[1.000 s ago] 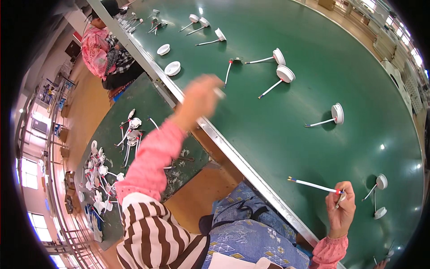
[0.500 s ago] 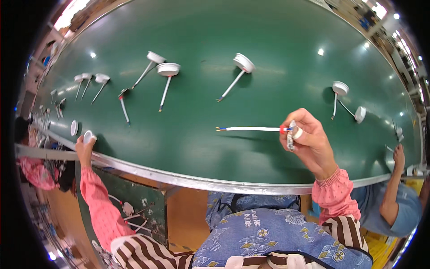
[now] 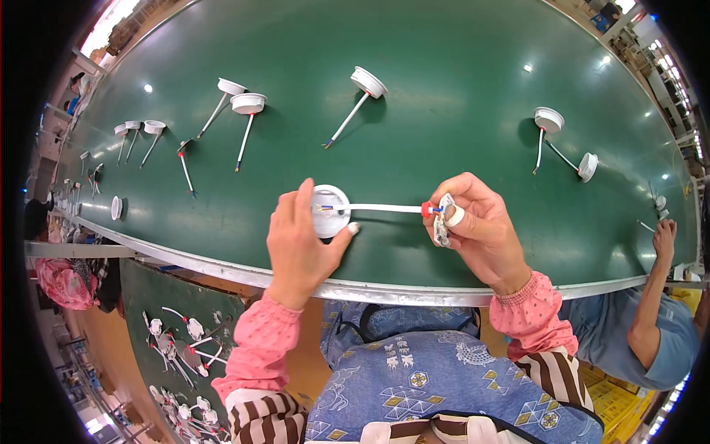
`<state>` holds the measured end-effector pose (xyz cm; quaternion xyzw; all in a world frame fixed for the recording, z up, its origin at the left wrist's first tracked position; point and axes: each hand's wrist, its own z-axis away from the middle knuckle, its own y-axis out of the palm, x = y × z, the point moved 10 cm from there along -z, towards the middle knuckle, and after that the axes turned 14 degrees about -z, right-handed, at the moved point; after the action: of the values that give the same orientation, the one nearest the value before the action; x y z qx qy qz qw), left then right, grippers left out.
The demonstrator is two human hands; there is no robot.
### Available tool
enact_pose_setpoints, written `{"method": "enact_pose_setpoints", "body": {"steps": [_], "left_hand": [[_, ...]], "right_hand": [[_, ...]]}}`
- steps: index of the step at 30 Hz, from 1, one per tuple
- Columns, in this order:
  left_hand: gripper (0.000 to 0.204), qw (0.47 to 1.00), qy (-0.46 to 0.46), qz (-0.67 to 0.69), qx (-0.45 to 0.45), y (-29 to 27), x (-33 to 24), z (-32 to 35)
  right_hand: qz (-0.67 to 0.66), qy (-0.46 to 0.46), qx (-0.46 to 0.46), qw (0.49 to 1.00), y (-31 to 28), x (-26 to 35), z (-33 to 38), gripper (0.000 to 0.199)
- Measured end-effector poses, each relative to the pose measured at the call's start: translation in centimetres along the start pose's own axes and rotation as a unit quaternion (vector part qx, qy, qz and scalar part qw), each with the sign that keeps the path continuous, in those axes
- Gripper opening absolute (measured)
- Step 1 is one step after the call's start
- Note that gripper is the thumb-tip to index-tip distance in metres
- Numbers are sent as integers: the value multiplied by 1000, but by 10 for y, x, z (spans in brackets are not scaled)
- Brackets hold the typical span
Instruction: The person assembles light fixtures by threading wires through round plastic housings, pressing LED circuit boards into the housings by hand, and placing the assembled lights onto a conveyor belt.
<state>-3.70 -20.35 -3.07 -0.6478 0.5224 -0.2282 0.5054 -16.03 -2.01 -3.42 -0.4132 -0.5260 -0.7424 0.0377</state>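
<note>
My left hand (image 3: 299, 240) grips a white round plastic cap (image 3: 328, 228) at the table's near side, thumb and fingers on its rim. My right hand (image 3: 484, 233) pinches a small whitish fitting (image 3: 444, 231) at the end of a white cable (image 3: 388, 209). A red collar (image 3: 427, 210) sits on the cable beside the fitting, where blue wire shows. The cable runs left toward the cap, and its bare wire ends lie over or in the cap's opening; which, I cannot tell. Beyond my hands, a white cap with a cable (image 3: 368, 83) lies on the green table.
Other capped cables (image 3: 248, 103) lie at the left, and two more (image 3: 549, 120) at the right. A loose white cap (image 3: 117, 208) sits near the left front. A lower table (image 3: 151, 296) holds several cable fittings. At right, a co-worker's hand (image 3: 664, 235) reaches over the table's metal edge (image 3: 399, 294).
My left hand has picked up the white cap at the far left and brought it to the cable's wire ends. My right hand moved slightly left with the cable.
</note>
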Motion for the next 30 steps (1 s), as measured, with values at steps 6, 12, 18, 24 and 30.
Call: {"method": "enact_pose_setpoints", "body": {"steps": [6, 12, 18, 24, 30], "left_hand": [[94, 994, -31, 67, 81, 25, -7, 8], [86, 976, -22, 165, 141, 36, 4, 3], [77, 990, -31, 127, 46, 20, 5, 4], [92, 997, -49, -49, 32, -2, 2, 17], [81, 969, -35, 52, 240, 1, 13, 28]], "right_hand": [[-17, 6, -33, 999, -13, -6, 7, 21], [67, 18, -62, 996, -10, -14, 11, 18], [141, -42, -91, 985, -2, 0, 18, 19], [173, -83, -105, 976, 1, 12, 18, 20], [164, -78, -117, 976, -8, 19, 25, 19]]}}
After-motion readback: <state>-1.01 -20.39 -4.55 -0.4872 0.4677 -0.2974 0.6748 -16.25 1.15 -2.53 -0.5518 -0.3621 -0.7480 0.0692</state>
